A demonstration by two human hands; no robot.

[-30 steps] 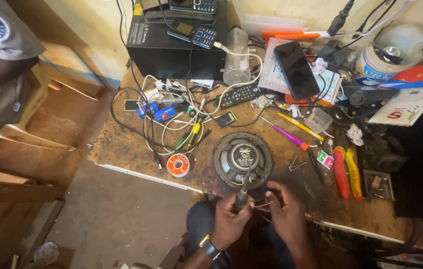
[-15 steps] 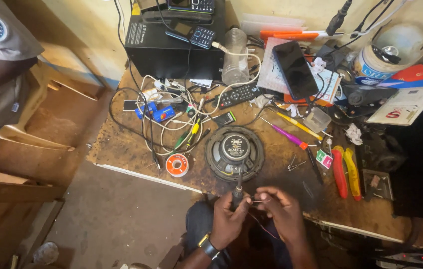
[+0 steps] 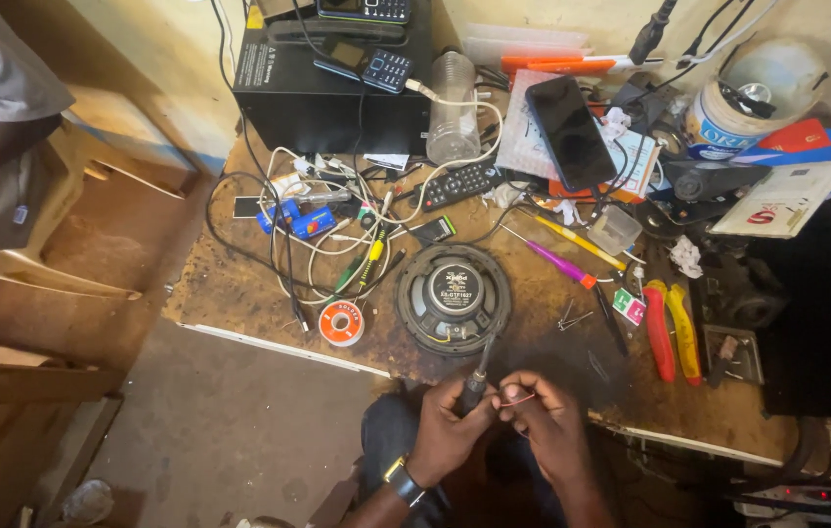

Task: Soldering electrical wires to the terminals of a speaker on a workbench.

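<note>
Left hand (image 3: 450, 425) clenched around a dark tool handle (image 3: 475, 383) at the table (image 3: 240, 284) edge, just below the round speaker (image 3: 453, 298). Right hand (image 3: 550, 420) fingers pinching a thin red wire (image 3: 517, 397). Tool tip hard to make out; forearms cut off.

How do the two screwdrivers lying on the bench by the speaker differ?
The yellow screwdriver lies nearer the wall; the purple screwdriver lies nearer the person. The yellow one looks slightly longer. The purple one has an orange end; the yellow one is a single colour. Both lie flat, roughly parallel, right of the speaker.
</note>
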